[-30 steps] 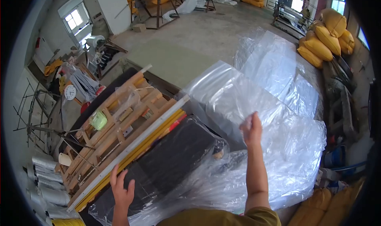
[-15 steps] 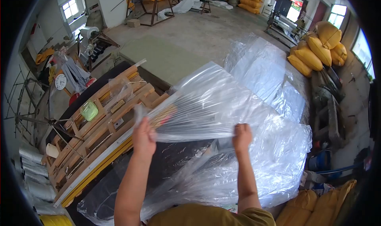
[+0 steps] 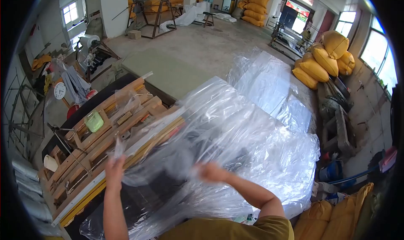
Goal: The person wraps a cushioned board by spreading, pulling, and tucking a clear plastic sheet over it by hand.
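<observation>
In the lower left of the frame, the person's left hand (image 3: 113, 169) pinches a bunched edge of clear plastic sheet (image 3: 229, 120), which spreads through the centre. The right hand (image 3: 210, 172), at lower centre, meets the sheet (too blurred to tell whether its curled fingers grip it).

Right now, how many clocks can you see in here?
1: the round clock, on the left, beyond the wooden frame. Others could be hidden behind the clutter.
</observation>
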A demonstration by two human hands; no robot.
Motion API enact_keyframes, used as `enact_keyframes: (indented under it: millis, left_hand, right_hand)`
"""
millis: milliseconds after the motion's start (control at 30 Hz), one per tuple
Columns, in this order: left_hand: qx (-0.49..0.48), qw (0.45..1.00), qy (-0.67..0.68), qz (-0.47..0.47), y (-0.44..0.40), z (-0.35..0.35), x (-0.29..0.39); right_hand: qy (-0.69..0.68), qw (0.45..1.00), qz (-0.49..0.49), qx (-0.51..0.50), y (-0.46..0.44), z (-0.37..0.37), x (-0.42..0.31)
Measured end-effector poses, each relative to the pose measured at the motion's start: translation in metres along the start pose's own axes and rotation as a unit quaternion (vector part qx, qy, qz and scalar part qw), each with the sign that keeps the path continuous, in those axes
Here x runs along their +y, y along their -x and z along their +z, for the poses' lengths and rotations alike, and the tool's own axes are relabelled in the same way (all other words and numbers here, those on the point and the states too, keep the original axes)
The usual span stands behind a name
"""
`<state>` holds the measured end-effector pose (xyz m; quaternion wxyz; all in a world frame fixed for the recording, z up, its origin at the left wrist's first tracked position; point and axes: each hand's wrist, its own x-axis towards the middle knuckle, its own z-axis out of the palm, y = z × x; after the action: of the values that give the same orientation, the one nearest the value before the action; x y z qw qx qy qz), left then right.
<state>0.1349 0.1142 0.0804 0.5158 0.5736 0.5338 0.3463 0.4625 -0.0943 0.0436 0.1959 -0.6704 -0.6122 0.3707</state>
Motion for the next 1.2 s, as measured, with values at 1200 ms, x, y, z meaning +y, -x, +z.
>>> enact_keyframes:
  millis: [1200]
  left_hand:
    - [0.477,0.796,0.372,0.012,0.201,-0.117,-0.147]
  right_hand:
    - [0.148,0.956,-0.237,0.086,-0.068,0.056,-0.071]
